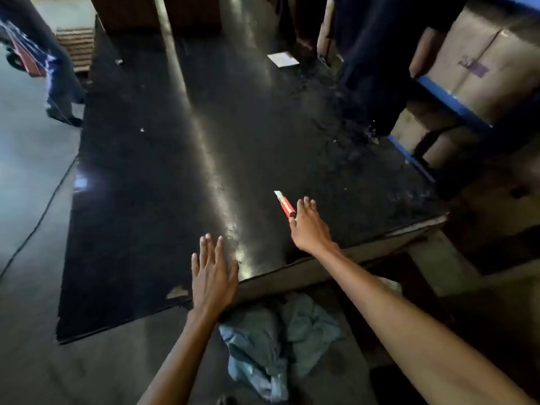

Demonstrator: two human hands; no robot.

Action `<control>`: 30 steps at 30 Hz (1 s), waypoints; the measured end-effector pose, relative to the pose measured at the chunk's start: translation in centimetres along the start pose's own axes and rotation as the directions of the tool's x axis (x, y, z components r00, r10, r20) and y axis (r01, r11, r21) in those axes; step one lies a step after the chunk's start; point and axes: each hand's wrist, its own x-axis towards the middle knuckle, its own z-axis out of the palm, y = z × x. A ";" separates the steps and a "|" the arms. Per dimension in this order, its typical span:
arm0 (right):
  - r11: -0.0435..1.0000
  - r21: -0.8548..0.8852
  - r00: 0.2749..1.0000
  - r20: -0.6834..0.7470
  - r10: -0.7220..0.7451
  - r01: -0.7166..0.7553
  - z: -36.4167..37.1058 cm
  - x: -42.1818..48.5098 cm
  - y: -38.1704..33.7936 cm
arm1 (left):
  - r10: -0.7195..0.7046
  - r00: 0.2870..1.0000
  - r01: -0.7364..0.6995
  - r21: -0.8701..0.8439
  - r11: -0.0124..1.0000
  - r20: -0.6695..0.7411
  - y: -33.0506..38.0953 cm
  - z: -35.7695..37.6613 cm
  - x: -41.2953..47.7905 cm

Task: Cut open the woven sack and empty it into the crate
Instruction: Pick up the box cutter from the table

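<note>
A red utility knife (285, 205) with its blade out lies on the black tabletop (175, 171). My right hand (309, 226) reaches over the table with fingers extended, its fingertips at the knife's rear end; the handle's back is hidden under the hand. My left hand (211, 273) lies flat with straight fingers on the table near its front edge. A crumpled blue-grey sack (274, 340) lies on the floor below the table's front edge, between my forearms. No crate shows in the head view.
Cardboard boxes (473, 59) sit on a blue shelf at the right. A white paper (283, 59) lies at the table's far side. Another person's legs (58, 83) stand at the far left beside stacked pallets (77, 51). A cable runs along the grey floor at left.
</note>
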 end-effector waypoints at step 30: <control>0.998 0.061 0.996 -0.085 0.022 -0.017 14.6 -21.0 5.3 | 0.072 0.997 -0.071 0.043 0.997 -0.011 -5.8 13.6 -11.0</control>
